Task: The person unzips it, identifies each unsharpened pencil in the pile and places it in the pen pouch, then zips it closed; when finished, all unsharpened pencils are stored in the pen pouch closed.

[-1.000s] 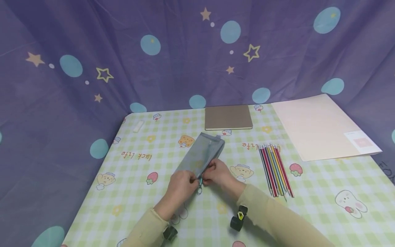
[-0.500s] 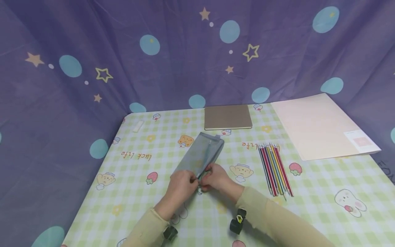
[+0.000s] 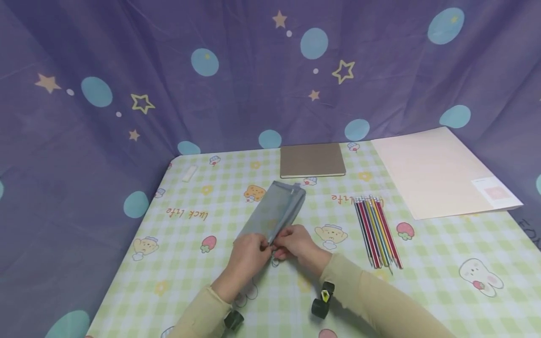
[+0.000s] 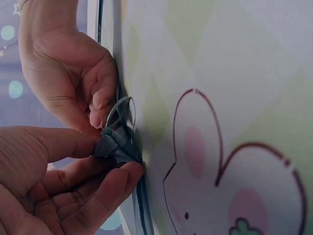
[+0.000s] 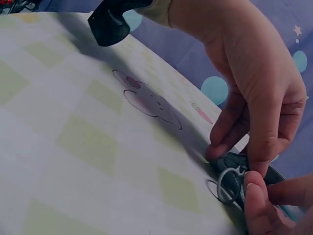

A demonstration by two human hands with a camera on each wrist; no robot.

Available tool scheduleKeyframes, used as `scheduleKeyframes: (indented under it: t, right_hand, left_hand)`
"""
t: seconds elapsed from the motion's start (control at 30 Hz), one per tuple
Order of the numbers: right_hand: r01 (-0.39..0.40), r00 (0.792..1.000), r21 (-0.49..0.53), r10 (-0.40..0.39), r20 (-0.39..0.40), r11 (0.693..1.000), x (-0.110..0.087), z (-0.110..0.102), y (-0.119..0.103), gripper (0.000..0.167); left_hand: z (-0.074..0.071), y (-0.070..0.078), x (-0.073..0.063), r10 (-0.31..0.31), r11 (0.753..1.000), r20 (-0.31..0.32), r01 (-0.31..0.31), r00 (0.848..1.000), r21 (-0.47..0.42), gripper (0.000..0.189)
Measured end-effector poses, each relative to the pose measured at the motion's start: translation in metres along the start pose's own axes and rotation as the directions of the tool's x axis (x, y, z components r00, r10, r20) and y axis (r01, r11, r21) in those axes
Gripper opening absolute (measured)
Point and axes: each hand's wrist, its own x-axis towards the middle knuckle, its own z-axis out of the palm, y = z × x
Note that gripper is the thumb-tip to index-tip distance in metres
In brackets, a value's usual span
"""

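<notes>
A grey-blue, slightly see-through zip pencil case lies slanted on the table, its near end between both hands. My left hand pinches the gathered fabric corner of that end, seen close up in the left wrist view as a folded fabric end. My right hand has thumb and fingers closed on the same end, right beside the left fingertips. A thin metal ring hangs from the corner below the fingers. The zip pull itself is hidden by the fingers.
Several striped pencils lie in a row to the right. A brown notebook lies at the back, and a large cream sheet or folder at the back right. A white eraser is at the far left on the checked tablecloth.
My right hand has dipped toward the ring and come back up against the case's near end. The case's right side now looks flatter and narrower. The left hand keeps its place.
</notes>
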Motion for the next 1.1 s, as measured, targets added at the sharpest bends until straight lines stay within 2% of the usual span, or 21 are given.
scheduleKeyframes:
  t: [0.17, 0.4, 0.53, 0.73, 0.9, 1.1]
  right_hand:
    - [0.035, 0.998, 0.029, -0.034, -0.046, 0.999, 0.0011, 0.0036, 0.0019, 0.012]
    - [0.052, 0.997, -0.03, -0.053, -0.055, 0.998, 0.0013, 0.0048, 0.0025, 0.006]
    - [0.079, 0.995, -0.051, -0.081, -0.051, 0.996, -0.0001, 0.0049, 0.002, 0.012]
    - [0.081, 0.996, -0.024, -0.08, 0.032, 0.996, -0.0028, 0.0036, -0.0008, 0.027]
    - [0.048, 0.992, -0.001, -0.047, 0.12, 0.999, -0.0021, 0.0011, -0.0008, 0.027]
    - [0.066, 0.987, 0.009, -0.067, 0.145, 0.998, -0.003, -0.0048, -0.0005, 0.029]
  left_hand:
    - [-0.0004, 0.0009, -0.0007, -0.006, 1.0, -0.004, 0.006, 1.0, 0.011, 0.029]
    - [-0.0007, 0.0026, -0.0015, -0.004, 1.0, 0.011, 0.004, 1.0, -0.006, 0.032]
    - [-0.0006, 0.0026, -0.0008, 0.004, 1.0, 0.014, -0.004, 1.0, -0.022, 0.03]
    - [0.0005, 0.0003, 0.0005, 0.019, 1.0, 0.008, -0.018, 1.0, -0.022, 0.025]
    - [0.0009, -0.0007, 0.0001, 0.021, 0.999, 0.011, -0.021, 1.0, -0.036, 0.02]
    - [0.0012, -0.0007, 0.0005, 0.004, 0.999, 0.004, -0.004, 1.0, -0.045, 0.02]
